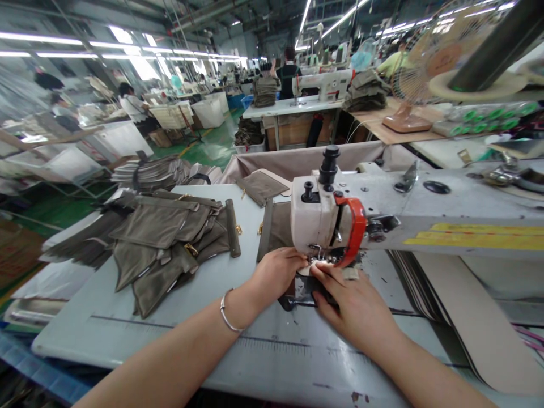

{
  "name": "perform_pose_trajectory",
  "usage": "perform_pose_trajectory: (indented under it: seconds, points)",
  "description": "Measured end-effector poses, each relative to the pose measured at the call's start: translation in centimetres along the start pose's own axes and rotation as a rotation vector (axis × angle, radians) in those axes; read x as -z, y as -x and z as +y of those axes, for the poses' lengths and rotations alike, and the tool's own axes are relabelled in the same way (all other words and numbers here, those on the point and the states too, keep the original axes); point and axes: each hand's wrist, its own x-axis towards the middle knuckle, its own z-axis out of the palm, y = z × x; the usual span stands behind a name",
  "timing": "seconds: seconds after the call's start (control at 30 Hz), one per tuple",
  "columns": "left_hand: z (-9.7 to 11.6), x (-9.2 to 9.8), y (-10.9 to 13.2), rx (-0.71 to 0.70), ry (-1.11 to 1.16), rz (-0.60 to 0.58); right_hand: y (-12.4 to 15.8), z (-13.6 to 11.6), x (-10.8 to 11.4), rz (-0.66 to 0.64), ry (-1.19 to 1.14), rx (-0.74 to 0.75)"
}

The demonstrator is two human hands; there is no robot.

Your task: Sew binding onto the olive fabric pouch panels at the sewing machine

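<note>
At the needle of a white sewing machine [312, 218], a small pale beige piece of material [306, 270] lies under the presser foot. My left hand [274, 277], a bracelet on its wrist, has its fingers closed together on this piece's left side. From the right, my right hand [361, 303] rests on the piece with its fingers stretched out and the thumb apart. A grey-brown fabric panel [278, 224] with a gold clasp runs behind my left hand toward the machine head. The needle tip and most of the beige piece are hidden by fingers and machine.
Left on the table [225, 351] is a heap of grey-brown panels [170, 232] with gold hardware. Another panel [264, 186] lies behind. Long beige strips [471, 317] stand under the machine arm. A red guard [356, 226] juts beside the needle. A fan [437, 62] stands back right.
</note>
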Motion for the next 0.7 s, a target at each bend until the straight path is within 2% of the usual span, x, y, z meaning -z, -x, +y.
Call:
perform_pose_trajectory:
  seconds: [0.4,0.6,0.7]
  points:
    - [-0.4,-0.5,-0.1,0.065,0.008,0.02,-0.4,-0.4,-0.3,0.004,-0.079,-0.054]
    - [-0.6,-0.8,0.6,-0.004,0.038,0.099,-0.6,-1.3,0.3,0.043,-0.087,-0.079]
    - [-0.7,-0.8,0.7,-0.027,0.049,0.126,-0.4,-1.8,1.3,0.053,-0.094,-0.08]
